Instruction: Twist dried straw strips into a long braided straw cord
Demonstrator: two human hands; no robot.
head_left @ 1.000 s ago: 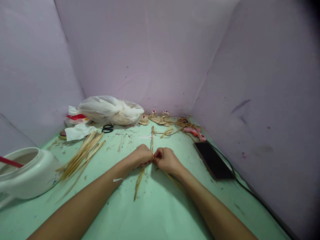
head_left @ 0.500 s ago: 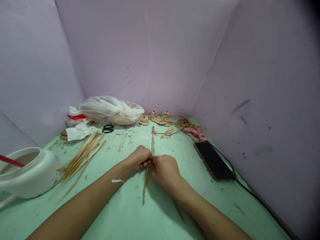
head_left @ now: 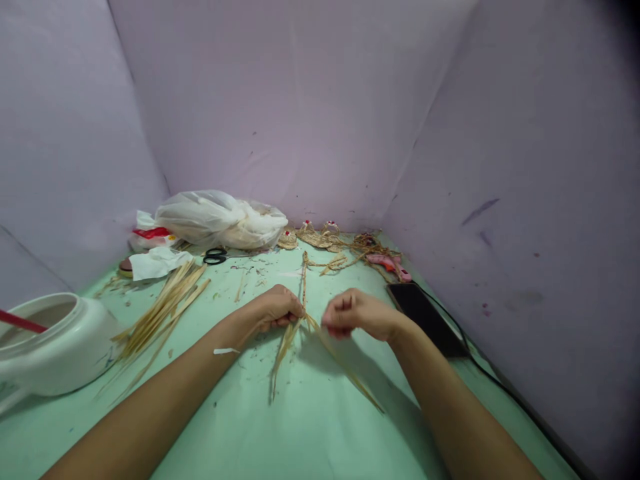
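My left hand point(head_left: 280, 307) is closed in a pinch on a thin braid point(head_left: 304, 277) of dry straw-like strips, at its near end. The finished length of the braid runs away from me along the table. Loose strips point(head_left: 285, 347) hang from the pinch toward me, and a longer strip point(head_left: 350, 373) slants off to the right. My right hand point(head_left: 363, 313) hovers just right of the braid, apart from it. Its fingers are loosely bent and somewhat blurred, with nothing visible in them.
Left: a white pot point(head_left: 60, 347) with a red stick, a bundle of flat strips point(head_left: 160, 310), black scissors point(head_left: 215, 256), white tissue point(head_left: 157, 263). Behind: a plastic bag point(head_left: 215, 220), small woven pieces point(head_left: 315, 237), tangled cord point(head_left: 367, 243). Right: a pink tool point(head_left: 393, 263), a phone point(head_left: 425, 320) with a cable.
My right hand has moved off the braid to the right, away from my left hand. The loose strips now spread apart. My left hand keeps its pinch in nearly the same place.
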